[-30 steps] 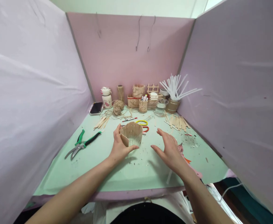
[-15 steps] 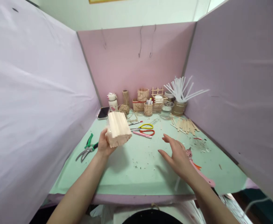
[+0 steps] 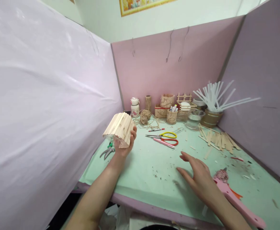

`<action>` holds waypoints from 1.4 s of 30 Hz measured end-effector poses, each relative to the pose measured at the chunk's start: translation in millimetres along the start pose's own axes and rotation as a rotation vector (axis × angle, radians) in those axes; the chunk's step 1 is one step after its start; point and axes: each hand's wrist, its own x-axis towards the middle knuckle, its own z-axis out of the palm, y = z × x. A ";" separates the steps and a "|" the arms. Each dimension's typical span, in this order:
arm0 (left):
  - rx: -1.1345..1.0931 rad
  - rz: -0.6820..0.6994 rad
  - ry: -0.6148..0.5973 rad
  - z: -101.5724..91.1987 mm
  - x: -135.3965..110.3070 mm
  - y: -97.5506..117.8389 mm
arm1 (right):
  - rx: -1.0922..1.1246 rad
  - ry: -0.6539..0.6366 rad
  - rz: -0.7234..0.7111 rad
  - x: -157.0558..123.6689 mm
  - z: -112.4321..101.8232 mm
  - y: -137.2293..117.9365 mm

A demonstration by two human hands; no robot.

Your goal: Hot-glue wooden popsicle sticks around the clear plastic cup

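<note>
My left hand grips a box-like piece covered in pale wooden craft sticks, raised above the table's left side. Its fingers wrap the right side, and something clear shows at the lower edge. My right hand hovers over the table with thumb and fingers apart, holding nothing. Beside that forearm lies a pink glue gun. Scissors with yellow and red handles and a pink pen-like tool lie between the hands. Green-handled pruning shears are partly hidden behind the held piece.
Loose craft sticks spread at the right, before a pot of white glue sticks. A glass bowl of water, a twine ball, a pen cup and a white bottle line the back. Fabric walls enclose three sides.
The view has swung left. My left hand has turned the stick-covered piece, so another face with separate sticks shows and the fingers appear on its right. My right hand stays open.
</note>
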 end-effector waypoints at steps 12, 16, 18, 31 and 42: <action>-0.061 -0.025 0.040 -0.1 1.7 -5.2 | -0.005 -0.018 -0.017 0.8 -5.2 2.4; 0.027 -0.028 0.121 -1.1 8.3 -12.7 | -0.026 -0.013 0.004 3.2 -14.9 8.1; 0.118 0.017 0.172 -2.2 12.7 -17.7 | -0.038 -0.022 0.021 4.3 -20.8 11.6; 0.875 0.193 0.123 -24.2 27.0 -46.2 | -0.014 0.021 0.190 7.7 -50.1 27.0; 1.275 0.124 0.000 -40.3 26.0 -58.9 | -0.039 0.094 0.278 8.0 -77.4 33.3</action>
